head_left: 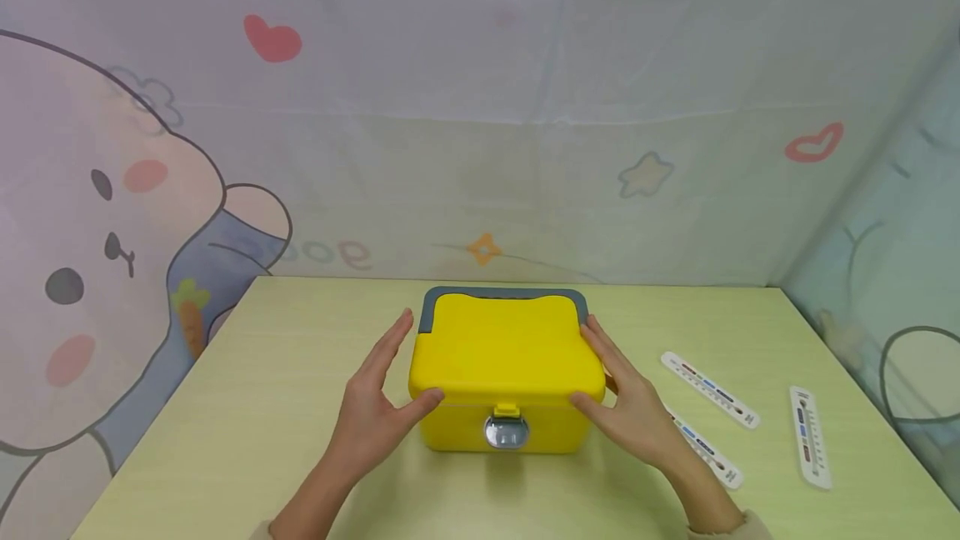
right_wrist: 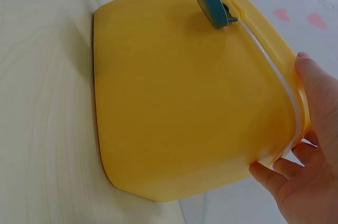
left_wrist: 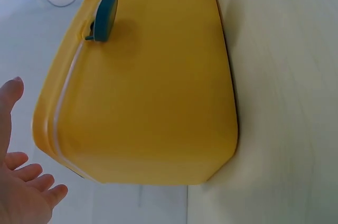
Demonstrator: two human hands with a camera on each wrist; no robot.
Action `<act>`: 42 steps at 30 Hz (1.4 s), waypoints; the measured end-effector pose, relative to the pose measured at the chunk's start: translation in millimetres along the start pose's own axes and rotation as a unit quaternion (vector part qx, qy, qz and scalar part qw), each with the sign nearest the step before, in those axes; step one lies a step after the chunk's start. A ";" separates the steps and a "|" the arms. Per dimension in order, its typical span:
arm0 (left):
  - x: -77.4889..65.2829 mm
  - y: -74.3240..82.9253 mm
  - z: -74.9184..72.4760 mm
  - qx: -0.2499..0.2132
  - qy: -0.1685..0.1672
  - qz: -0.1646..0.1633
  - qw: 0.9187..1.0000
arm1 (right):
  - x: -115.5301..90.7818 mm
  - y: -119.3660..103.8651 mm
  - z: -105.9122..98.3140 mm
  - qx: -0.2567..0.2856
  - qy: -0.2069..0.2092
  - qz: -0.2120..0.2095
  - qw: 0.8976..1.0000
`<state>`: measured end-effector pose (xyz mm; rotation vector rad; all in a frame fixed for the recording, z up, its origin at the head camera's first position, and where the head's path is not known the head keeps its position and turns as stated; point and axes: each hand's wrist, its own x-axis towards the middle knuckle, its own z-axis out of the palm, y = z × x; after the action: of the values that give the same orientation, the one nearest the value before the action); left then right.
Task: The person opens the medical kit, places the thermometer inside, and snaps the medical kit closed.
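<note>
A yellow storage box point(head_left: 506, 348) with a grey handle point(head_left: 431, 307) folded along the back of its lid stands on the table, lid down. Its round latch point(head_left: 507, 432) juts out from the front, showing dark green in the left wrist view. To the left, my left hand point(head_left: 371, 419) has its fingers spread beside the box, the thumb near the front left corner of the lid; in the left wrist view this hand is apart from the box. My right hand point(head_left: 633, 411) rests against the right side, fingers extended along the lid and fingertips touching below its rim point(right_wrist: 288, 94).
Right of the box lie flat white strips with printed scales, like thermometers: an upper one point(head_left: 710, 390), a lower one point(head_left: 708, 452) partly behind my right hand, and one point(head_left: 810, 437) farther right. A printed cloth point(head_left: 480, 148) hangs behind the pale wooden table point(head_left: 300, 340).
</note>
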<state>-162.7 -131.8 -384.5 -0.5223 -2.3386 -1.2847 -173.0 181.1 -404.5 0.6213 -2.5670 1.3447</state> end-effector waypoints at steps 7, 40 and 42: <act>2.8 -11.2 3.1 -0.013 -0.046 -0.054 0.997 | -0.6 -16.1 -3.6 0.002 -0.003 0.001 1.000; 2.4 -25.2 7.4 -0.084 -0.126 -0.134 0.979 | -3.3 -1.9 2.3 0.019 -0.004 0.063 0.998; 2.1 -25.4 7.5 -0.086 -0.126 -0.134 0.979 | -3.7 -1.6 3.3 0.020 -0.004 0.069 0.997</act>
<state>-178.7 -137.8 -404.7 -0.4573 -2.5902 -1.6390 -168.9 178.6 -406.5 0.4631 -2.6376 1.4428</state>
